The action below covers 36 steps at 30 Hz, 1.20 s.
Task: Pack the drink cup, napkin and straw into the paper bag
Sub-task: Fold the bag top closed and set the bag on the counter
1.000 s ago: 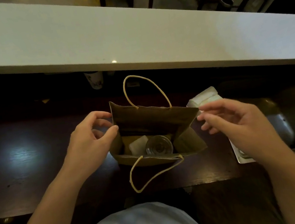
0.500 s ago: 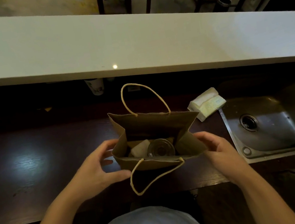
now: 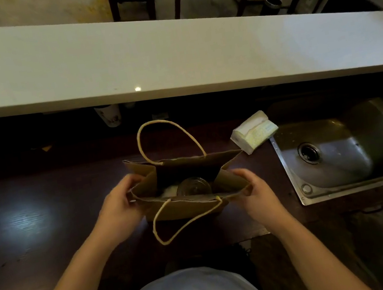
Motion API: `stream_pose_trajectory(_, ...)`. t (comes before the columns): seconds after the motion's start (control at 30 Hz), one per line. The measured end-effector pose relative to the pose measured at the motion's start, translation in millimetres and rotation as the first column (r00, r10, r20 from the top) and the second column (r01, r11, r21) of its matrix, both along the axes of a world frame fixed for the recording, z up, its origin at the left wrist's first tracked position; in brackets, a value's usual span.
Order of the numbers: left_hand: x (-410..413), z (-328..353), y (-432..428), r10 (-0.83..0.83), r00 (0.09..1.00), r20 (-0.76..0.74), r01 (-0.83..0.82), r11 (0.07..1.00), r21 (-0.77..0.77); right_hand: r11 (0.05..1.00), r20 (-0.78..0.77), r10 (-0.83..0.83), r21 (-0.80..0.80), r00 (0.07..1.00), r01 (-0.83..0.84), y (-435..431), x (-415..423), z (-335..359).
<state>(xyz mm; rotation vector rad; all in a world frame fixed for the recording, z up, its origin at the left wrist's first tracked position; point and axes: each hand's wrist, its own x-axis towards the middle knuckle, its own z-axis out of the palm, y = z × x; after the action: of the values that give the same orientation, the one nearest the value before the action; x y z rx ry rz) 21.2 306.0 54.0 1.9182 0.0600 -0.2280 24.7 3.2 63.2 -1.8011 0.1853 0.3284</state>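
Straw unseen, cup [image 3: 193, 187] half-hidden in bag [image 3: 185, 206]

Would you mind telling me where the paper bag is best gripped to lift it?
By its two rope handles, gathered together from above. The paper bag stands upright and open with the drink cup inside; one loop stands up at the far rim, the other hangs over the near rim.

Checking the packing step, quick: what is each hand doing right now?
Left hand: closed on the left side of the paper bag.
Right hand: closed on the bag's right side.
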Motion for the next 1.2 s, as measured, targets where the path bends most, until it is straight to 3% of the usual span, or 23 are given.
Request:
stream_pose_trajectory(0.13,1.4,3.0,-1.8,0.127,0.991,0.034,-0.124,0.989,-0.083,0.996,-0.001,-0.049,0.071,0.999,0.049,-1.6,3.2,3.3)
stream_pose_trajectory(0.23,0.7,4.9,-4.5,0.071,0.985,0.156,-0.076,0.997,0.025,0.998,0.111,-0.053,-0.012,0.992,0.054,0.9,6.1,2.5)
stream_pose_trajectory(0.47,-8.4,-1.1,-5.7,0.179,0.979,0.095,-0.174,0.983,-0.056,0.977,0.248,-0.143,-0.120,0.958,0.177,2.0,0.5,-12.9)
stream_pose_trajectory(0.6,-14.5,-4.8,0.7,0.019,0.977,0.211,-0.057,0.983,0.177,0.968,0.232,-0.012,-0.242,0.973,0.070,-3.5,-1.8,-9.3)
stream_pose_trajectory(0.77,-14.8,-3.8,10.9,-0.169,0.973,0.160,0.102,0.927,0.360,0.978,0.106,0.061,-0.206,0.992,-0.038,-2.1,0.3,-1.1)
stream_pose_trajectory(0.87,-13.1,-4.7,7.3,-0.221,0.965,0.139,0.137,0.883,0.448,0.884,0.100,0.190,-0.450,0.977,-0.126,2.5,-0.1,-4.6)
stream_pose_trajectory(0.97,-8.7,-0.8,-5.0,-0.266,0.947,0.182,0.135,0.840,0.526,0.738,0.140,0.215,-0.671,0.967,-0.067,11.6,4.5,-5.0)
stream_pose_trajectory(1.07,-0.9,2.9,-15.9,-0.266,0.944,0.198,0.116,0.825,0.554,0.649,0.183,0.285,-0.759,0.941,-0.049,25.2,12.6,-2.1)
stream_pose_trajectory(1.2,10.7,4.9,-27.9,-0.249,0.929,0.274,0.061,0.833,0.549,0.639,0.257,0.363,-0.768,0.896,-0.038,51.2,16.9,1.6)
